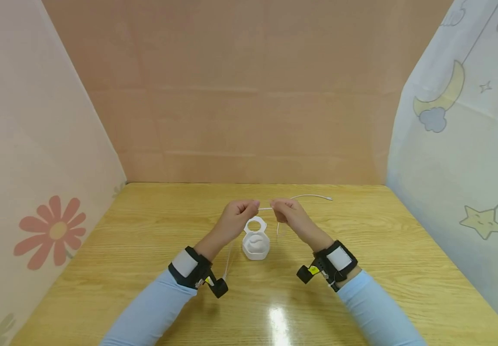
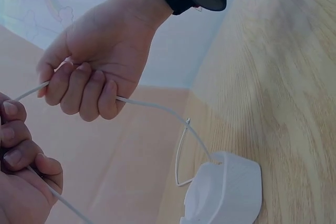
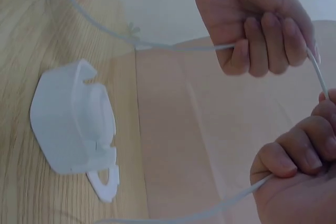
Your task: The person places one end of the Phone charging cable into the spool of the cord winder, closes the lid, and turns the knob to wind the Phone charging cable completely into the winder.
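A thin white cable is stretched between my two hands above a wooden table. My left hand pinches it with curled fingers, and my right hand grips it a short way to the right. One cable end with a small plug lies on the table behind the right hand. Under the hands sits a white plastic case with a ring tab. The left wrist view shows the right hand fisted round the cable, which runs down to the case. The right wrist view shows the left hand, cable and case.
Panels enclose the table: a flower-print sheet on the left, a plain beige wall behind, and a moon-and-star sheet on the right. A loose strand of the cable hangs beside my left wrist.
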